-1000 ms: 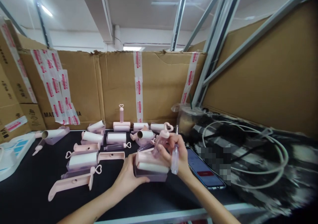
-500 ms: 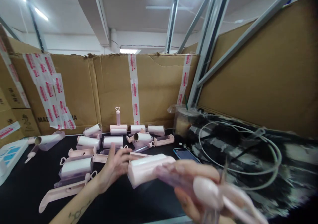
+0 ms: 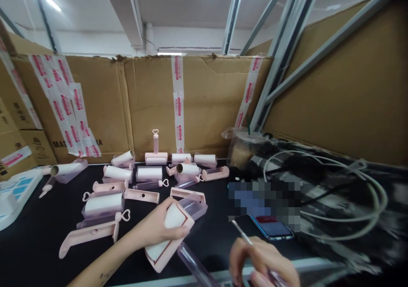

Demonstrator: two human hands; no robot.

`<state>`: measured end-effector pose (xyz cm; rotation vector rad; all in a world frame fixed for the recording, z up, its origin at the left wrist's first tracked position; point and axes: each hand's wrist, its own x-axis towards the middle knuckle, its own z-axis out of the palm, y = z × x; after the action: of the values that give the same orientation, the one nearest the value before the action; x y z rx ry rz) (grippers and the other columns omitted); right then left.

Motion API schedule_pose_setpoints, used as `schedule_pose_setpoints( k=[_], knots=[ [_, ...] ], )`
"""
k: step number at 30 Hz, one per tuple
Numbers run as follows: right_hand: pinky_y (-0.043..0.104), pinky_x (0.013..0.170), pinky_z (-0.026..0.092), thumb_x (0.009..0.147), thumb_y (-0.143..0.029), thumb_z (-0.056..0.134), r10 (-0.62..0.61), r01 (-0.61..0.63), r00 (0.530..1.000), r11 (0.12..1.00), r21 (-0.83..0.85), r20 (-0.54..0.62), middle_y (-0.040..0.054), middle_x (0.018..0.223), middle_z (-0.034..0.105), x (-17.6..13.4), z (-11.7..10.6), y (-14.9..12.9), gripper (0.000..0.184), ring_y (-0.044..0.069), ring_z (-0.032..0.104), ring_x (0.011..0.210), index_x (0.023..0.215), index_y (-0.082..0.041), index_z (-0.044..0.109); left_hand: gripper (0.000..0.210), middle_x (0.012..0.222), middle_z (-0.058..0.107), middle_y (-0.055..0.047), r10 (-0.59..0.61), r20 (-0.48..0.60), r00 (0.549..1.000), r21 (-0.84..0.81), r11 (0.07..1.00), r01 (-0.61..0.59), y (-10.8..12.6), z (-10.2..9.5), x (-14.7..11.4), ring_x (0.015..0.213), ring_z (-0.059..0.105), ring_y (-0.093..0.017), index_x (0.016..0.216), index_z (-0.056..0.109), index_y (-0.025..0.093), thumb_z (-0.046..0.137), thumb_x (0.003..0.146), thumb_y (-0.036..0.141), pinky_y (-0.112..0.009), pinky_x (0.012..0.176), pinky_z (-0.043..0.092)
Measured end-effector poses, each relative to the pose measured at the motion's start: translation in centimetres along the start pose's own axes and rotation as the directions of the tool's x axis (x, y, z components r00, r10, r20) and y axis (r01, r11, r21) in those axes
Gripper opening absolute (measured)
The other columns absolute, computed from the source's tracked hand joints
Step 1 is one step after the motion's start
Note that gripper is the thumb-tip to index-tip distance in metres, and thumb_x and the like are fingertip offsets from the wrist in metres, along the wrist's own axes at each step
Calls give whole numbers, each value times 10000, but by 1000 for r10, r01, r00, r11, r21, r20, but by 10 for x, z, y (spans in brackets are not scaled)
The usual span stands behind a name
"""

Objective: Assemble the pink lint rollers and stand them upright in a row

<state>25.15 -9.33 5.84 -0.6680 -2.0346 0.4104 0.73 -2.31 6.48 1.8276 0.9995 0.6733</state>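
My left hand (image 3: pixel 162 225) is wrapped round a lint roller, its white paper roll (image 3: pixel 174 216) set in a pink frame (image 3: pixel 164 257). Below the frame a translucent purple handle (image 3: pixel 196 265) slants toward the lower edge; whether it joins the frame is hard to tell. Just beyond the roller lies a translucent purple cover (image 3: pixel 196 206), close to a pink holder (image 3: pixel 183 192). My right hand (image 3: pixel 261 259), at the bottom right, is closed round a thin pale stick (image 3: pixel 241 231) that points up and left. The stick's lower end is hidden by the fingers.
Several lint roller parts lie on the black table (image 3: pixel 41 253), among them a white roll (image 3: pixel 103 203) and a pink holder (image 3: pixel 87 234). A phone (image 3: pixel 272 229) is at the right, partly pixelated. Behind it are a drink cup (image 3: pixel 244 151) and a coiled pale cable (image 3: pixel 344 236). Cardboard (image 3: pixel 153 104) walls the back.
My left hand, spread beside the lint roller before, now grips it. My right hand has let go of the roller and moved down, with the thin stick in its fingers. The view has shifted slightly.
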Motion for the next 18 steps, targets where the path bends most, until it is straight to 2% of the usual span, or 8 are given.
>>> schedule_pose_setpoints(
  k=[3,7,11,14,16,18],
  knots=[
    [259,508,367,912,-393,318,-46,46,998,999,9,43,-8,523,556,6,24,6,380,107,504,461,581,-206,308,487,756,528,48,-35,15,999,112,993,33,-1,5,-2,655,462,-120,999,487,200,699,592,364,-219,619,385],
    [227,504,334,910,-350,292,-76,84,972,996,-29,222,-20,528,507,17,47,11,358,80,450,466,584,-202,302,454,762,546,42,-29,0,1000,156,987,28,-3,8,-3,662,480,-128,998,489,204,672,609,350,-219,607,390],
    [214,507,319,864,-218,324,-21,85,936,982,-166,351,-43,521,428,24,45,12,252,80,401,464,613,-205,307,451,762,562,37,-36,18,999,149,988,32,-2,9,-5,664,502,-135,1000,491,209,663,609,351,-211,580,393],
    [205,490,306,818,-146,358,11,122,900,954,-275,436,-49,536,418,34,39,6,201,85,384,468,633,-210,312,421,780,585,34,-28,8,1000,167,986,26,0,11,-6,690,531,-149,990,501,226,650,621,364,-223,609,407],
    [204,480,297,819,-131,368,12,164,890,925,-342,456,-45,550,450,41,38,2,185,88,399,462,654,-211,346,439,805,603,26,-27,-27,999,186,982,32,2,13,-6,716,552,-163,1026,496,239,642,624,343,-237,641,417],
    [211,470,290,833,-129,374,-7,200,908,886,-419,418,-37,568,490,45,41,1,172,91,417,447,682,-210,385,509,843,614,19,-12,-86,996,193,981,29,3,13,-5,737,566,-168,1098,465,252,635,621,296,-245,668,425]
  ],
)
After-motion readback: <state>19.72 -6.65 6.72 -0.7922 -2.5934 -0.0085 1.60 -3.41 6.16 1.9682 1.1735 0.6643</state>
